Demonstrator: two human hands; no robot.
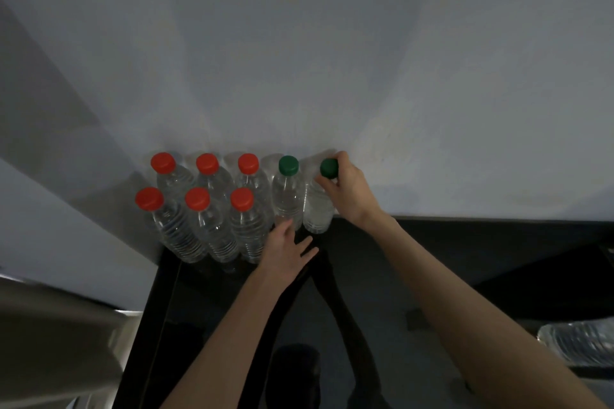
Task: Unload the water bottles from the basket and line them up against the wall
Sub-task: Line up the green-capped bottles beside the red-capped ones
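Several clear water bottles stand on a black surface (382, 276) against a pale wall (299, 60). Red-capped bottles (212, 209) form two rows at the left. To their right stands a green-capped bottle (288, 196). My right hand (349, 189) grips the neck, just under the cap, of a second green-capped bottle (317, 206), upright at the right end by the wall. My left hand (287, 249) lies with straight fingers on the surface, its fingertips at the base of the first green-capped bottle.
More plastic bottles (578, 342) lie at the right edge, partly cut off. A grey metallic object (56, 342) fills the lower left. A side wall (50, 209) closes the left end of the black surface.
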